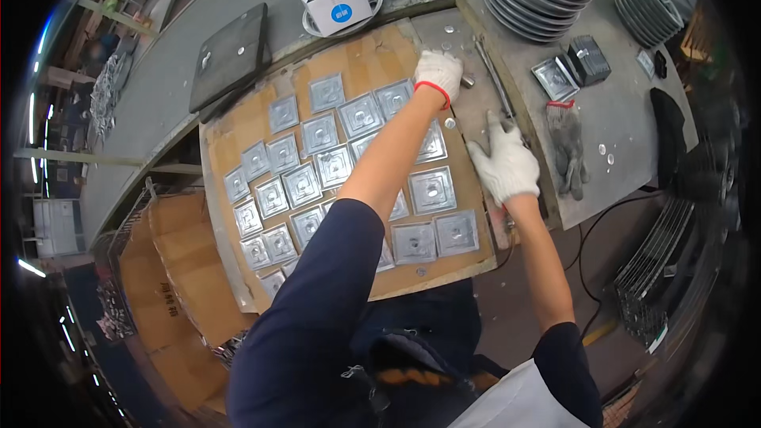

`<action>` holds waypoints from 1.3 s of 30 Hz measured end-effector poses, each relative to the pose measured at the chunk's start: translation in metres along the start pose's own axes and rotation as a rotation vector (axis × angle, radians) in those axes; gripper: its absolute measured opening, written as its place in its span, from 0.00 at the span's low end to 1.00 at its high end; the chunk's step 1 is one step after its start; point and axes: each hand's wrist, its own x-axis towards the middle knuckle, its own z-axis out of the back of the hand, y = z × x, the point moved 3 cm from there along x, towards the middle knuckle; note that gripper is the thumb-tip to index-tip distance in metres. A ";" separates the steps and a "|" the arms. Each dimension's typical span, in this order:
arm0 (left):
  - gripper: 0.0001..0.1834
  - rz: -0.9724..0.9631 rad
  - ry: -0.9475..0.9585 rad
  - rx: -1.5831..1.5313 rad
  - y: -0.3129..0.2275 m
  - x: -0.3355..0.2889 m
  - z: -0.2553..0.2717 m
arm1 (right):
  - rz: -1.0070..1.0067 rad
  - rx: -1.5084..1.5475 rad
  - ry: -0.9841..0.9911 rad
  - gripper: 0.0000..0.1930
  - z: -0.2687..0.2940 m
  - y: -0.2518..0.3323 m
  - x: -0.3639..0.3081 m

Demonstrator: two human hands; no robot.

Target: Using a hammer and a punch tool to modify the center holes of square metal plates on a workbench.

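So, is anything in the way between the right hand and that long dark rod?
Nothing visible: the right hand is close to the near end of the long dark rod. Whether they touch, I can't tell. The left hand is left of the rod.

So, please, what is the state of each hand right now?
Left hand: looks curled; whether it holds the short metal cylinder cannot be told.
Right hand: open, spread, nothing visibly held.

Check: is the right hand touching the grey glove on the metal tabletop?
Apart. The head view shows it: a bare strip of metal tabletop separates the white-gloved right hand from the grey glove.
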 end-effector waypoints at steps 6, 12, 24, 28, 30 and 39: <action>0.19 -0.018 -0.073 0.127 0.021 -0.011 0.021 | -0.013 -0.111 -0.151 0.45 -0.020 0.010 0.067; 0.24 0.236 -0.350 -0.518 0.056 -0.119 0.088 | -0.220 -0.109 -0.122 0.38 -0.012 0.034 0.116; 0.31 0.872 -0.467 -1.246 0.112 -0.523 0.078 | 0.089 -0.215 -0.078 0.19 -0.010 0.045 0.153; 0.30 1.056 -0.296 -1.068 0.116 -0.602 0.066 | 0.110 0.197 -0.019 0.22 -0.002 -0.047 0.237; 0.28 1.133 -0.112 -0.631 0.110 -0.659 0.055 | 0.137 0.435 0.200 0.19 0.000 0.009 0.173; 0.26 0.981 0.287 -0.485 0.140 -0.650 0.001 | 0.204 1.385 0.407 0.33 -0.080 0.019 -0.108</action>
